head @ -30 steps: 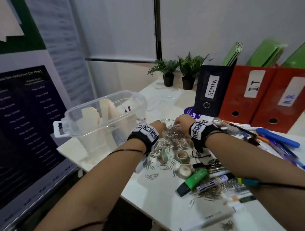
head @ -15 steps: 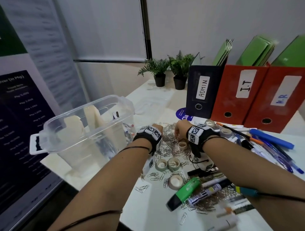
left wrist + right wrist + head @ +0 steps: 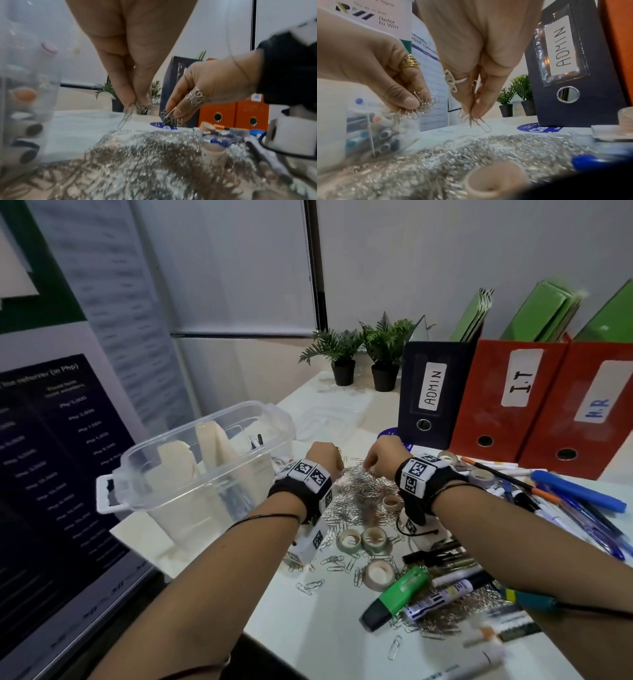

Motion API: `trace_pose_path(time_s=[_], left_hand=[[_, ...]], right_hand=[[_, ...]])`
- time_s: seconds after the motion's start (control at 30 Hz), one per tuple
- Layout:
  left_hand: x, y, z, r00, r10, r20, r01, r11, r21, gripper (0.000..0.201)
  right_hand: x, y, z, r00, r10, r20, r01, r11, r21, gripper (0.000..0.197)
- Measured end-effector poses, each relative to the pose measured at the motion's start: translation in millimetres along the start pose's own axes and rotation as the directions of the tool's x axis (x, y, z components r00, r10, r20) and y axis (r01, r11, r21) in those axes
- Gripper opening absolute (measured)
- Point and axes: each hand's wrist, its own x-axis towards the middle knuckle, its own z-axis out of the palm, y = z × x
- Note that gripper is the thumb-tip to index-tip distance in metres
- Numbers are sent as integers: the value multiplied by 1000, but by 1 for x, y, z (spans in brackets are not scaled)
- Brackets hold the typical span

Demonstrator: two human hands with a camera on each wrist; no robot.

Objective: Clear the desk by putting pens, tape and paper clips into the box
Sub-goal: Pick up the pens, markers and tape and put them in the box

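Markers and a green highlighter (image 3: 397,597) lie low in the frame beside tape rolls (image 3: 363,541). Mid-frame, above a heap of paper clips (image 3: 359,494), the left hand (image 3: 322,455) pinches a cluster of clips; the right hand (image 3: 385,453) pinches several too. Left of centre sits the clear box (image 3: 205,460), pens inside. Binders (image 3: 510,398) stand upper right.
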Motion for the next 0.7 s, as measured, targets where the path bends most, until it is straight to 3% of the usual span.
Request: trace_pose_path(time_s=[0.13, 0.33, 0.53, 0.7], left_hand=[[-24, -11, -27, 990, -16, -138, 5, 997, -82, 22], [-75, -37, -64, 937, -118, -330, 33, 967, -252, 20], [-121, -60, -96, 847, -229, -480, -20, 888, -459, 19], [-151, -96, -124, 762, -330, -558, 25, 875, -483, 20]], right_hand=[[-3, -12, -6, 998, -18, -66, 26, 992, 122, 23], [-10, -47, -10, 986, -3, -168, 67, 923, 380, 17], [-17, -103, -23, 974, -58, -220, 190, 743, 642, 17], [-26, -169, -22, 970, -149, -194, 245, 600, 761, 23]])
